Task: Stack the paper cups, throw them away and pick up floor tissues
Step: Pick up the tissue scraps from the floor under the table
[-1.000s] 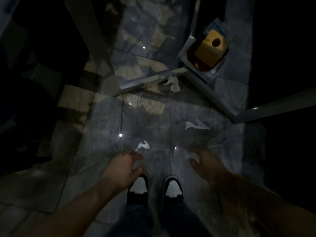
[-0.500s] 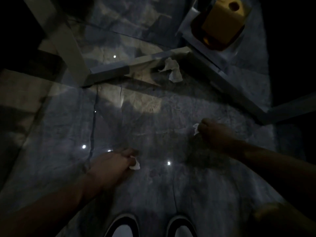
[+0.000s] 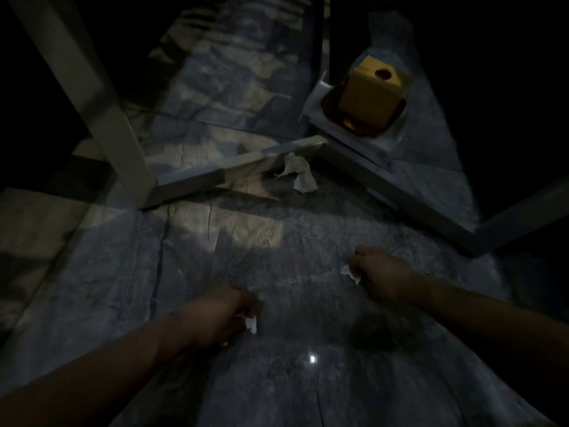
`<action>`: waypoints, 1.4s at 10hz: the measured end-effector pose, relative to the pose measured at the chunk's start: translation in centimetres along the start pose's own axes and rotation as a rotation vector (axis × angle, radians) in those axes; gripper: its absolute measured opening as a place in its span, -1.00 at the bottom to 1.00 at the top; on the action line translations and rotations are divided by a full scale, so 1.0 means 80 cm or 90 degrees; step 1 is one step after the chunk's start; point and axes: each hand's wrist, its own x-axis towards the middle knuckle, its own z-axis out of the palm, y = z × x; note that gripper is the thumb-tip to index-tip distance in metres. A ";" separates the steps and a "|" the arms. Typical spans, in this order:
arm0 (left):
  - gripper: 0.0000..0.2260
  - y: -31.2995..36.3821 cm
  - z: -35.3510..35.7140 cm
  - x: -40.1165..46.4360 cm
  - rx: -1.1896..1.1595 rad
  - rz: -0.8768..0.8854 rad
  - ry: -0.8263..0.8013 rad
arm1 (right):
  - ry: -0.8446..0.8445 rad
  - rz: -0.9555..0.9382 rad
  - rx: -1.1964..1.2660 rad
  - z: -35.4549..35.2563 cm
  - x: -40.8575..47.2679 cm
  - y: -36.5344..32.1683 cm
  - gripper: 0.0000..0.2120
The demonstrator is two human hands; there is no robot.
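Observation:
The scene is dim. My left hand (image 3: 224,315) is closed around a small white tissue (image 3: 251,324), whose end sticks out of the fist just above the grey stone floor. My right hand (image 3: 380,274) is closed on another white tissue (image 3: 350,272), which pokes out at its left side. A third crumpled tissue (image 3: 298,172) lies on the floor farther ahead, against the table's metal foot bar. No paper cups are visible.
A pale table leg (image 3: 92,97) rises at the left and joins a floor bar (image 3: 215,177). A second bar (image 3: 400,195) runs to the right. Behind them a lined bin (image 3: 320,97) holds a yellow box (image 3: 369,90). Dark areas flank both sides.
Both hands went from open above the floor to closed on one tissue each. The view has tilted forward, so my shoes have dropped out of sight.

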 end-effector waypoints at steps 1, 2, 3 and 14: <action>-0.79 0.004 -0.037 -0.019 0.190 0.050 0.056 | 0.013 0.026 0.102 -0.037 0.002 -0.007 -0.81; -0.86 0.033 -0.127 -0.018 0.144 0.062 0.098 | 0.008 0.022 0.101 -0.122 0.014 -0.011 -0.74; -0.86 0.074 -0.218 -0.008 0.124 0.095 0.212 | 0.065 0.025 0.078 -0.214 0.030 -0.017 -0.83; -0.46 0.118 -0.157 0.034 -0.785 -0.230 0.069 | 0.245 0.012 0.935 -0.180 0.024 -0.115 -0.79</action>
